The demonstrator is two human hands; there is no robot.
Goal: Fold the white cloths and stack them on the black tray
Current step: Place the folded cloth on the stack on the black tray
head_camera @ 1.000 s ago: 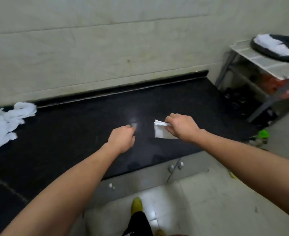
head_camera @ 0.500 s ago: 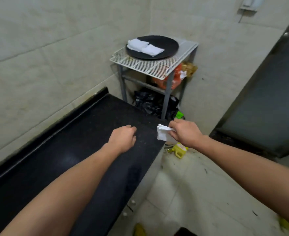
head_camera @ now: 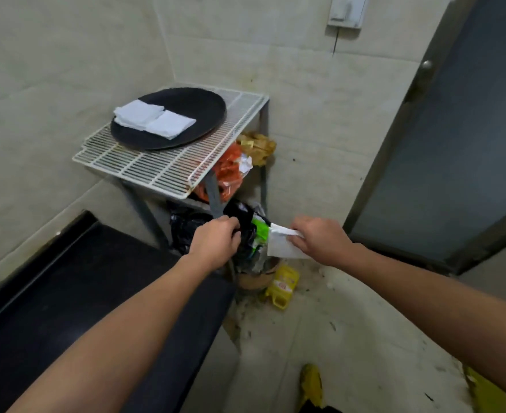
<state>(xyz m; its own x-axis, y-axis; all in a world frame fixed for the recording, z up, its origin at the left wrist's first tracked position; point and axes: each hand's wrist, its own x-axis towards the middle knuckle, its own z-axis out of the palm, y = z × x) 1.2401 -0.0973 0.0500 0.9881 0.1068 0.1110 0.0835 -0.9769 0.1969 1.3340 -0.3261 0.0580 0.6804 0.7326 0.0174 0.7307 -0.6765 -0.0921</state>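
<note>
My right hand (head_camera: 320, 238) pinches a folded white cloth (head_camera: 278, 245) in the air, off the end of the black counter (head_camera: 82, 293). The round black tray (head_camera: 186, 114) sits up and to the left on a white wire rack (head_camera: 156, 168). Two folded white cloths (head_camera: 153, 120) lie side by side on the tray's left part. My left hand (head_camera: 216, 242) hovers with curled fingers and holds nothing, just past the counter's end.
Under the rack sit black bags (head_camera: 192, 228), an orange bag (head_camera: 228, 174) and a green packet (head_camera: 259, 234). A yellow bottle (head_camera: 283, 286) lies on the dirty floor. A dark door (head_camera: 454, 144) stands at right; tiled walls meet behind the rack.
The view has swung right from the counter to the rack, which now looks nearer. My right hand has carried the folded cloth off the counter's end. The heap of white cloths is out of view.
</note>
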